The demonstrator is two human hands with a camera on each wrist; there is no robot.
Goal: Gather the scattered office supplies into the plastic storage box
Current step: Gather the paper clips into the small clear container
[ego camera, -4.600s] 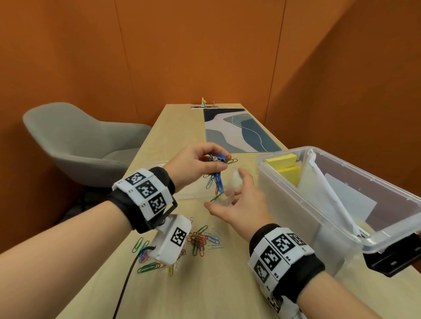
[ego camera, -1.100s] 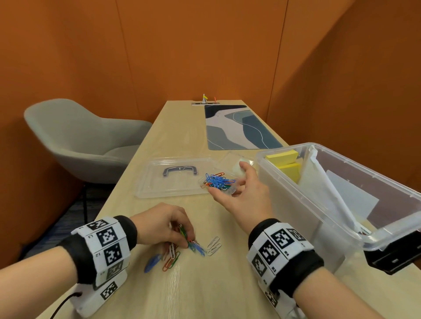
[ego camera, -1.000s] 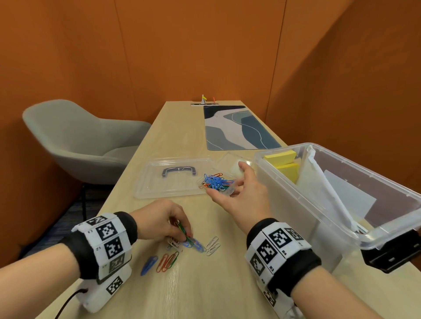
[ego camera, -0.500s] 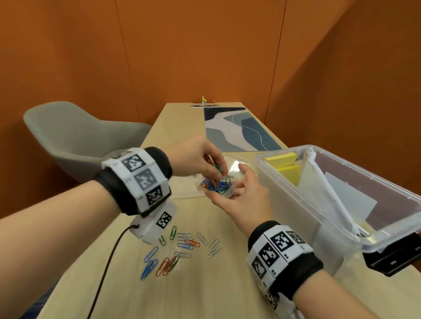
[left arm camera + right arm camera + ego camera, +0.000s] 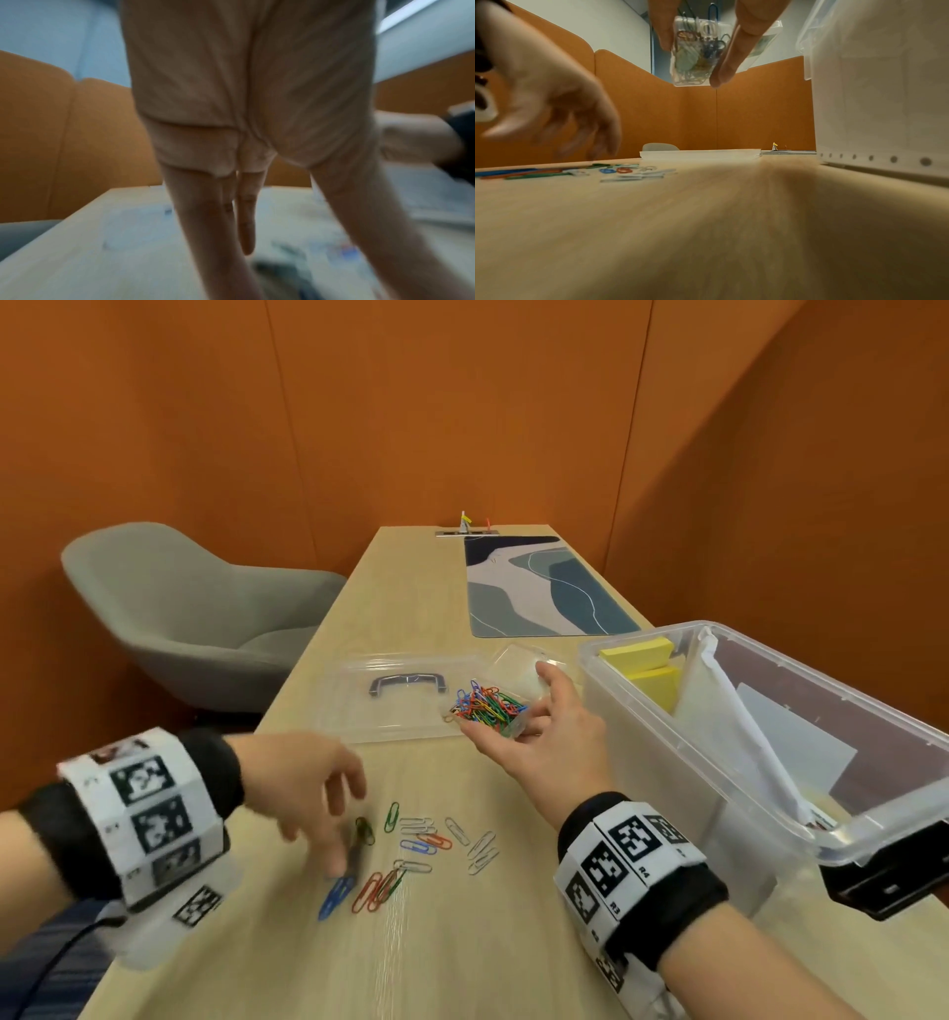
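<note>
My right hand (image 5: pixel 524 721) holds a small clear case (image 5: pixel 485 711) heaped with coloured paper clips, palm up, just left of the big clear storage box (image 5: pixel 667 762). From the right wrist view the case (image 5: pixel 693 60) rests on my fingers (image 5: pixel 729 60). Several loose paper clips (image 5: pixel 421 845) lie on the table in front of me. My left hand (image 5: pixel 339 834) hovers over their left end, blurred, fingers spread and pointing down, holding nothing. The left wrist view shows those straight fingers (image 5: pixel 246 223) above the table.
The storage box holds yellow sticky notes (image 5: pixel 642 654) and white paper sheets (image 5: pixel 744 726). Its clear lid (image 5: pixel 359 711) with a dark handle lies flat behind the clips. A patterned desk mat (image 5: pixel 539 588) lies farther back, and a grey chair (image 5: pixel 195 608) stands left of the table.
My left hand has come down from the case to the loose clips on the table. The case now shows more mixed-colour clips. My right hand has barely moved.
</note>
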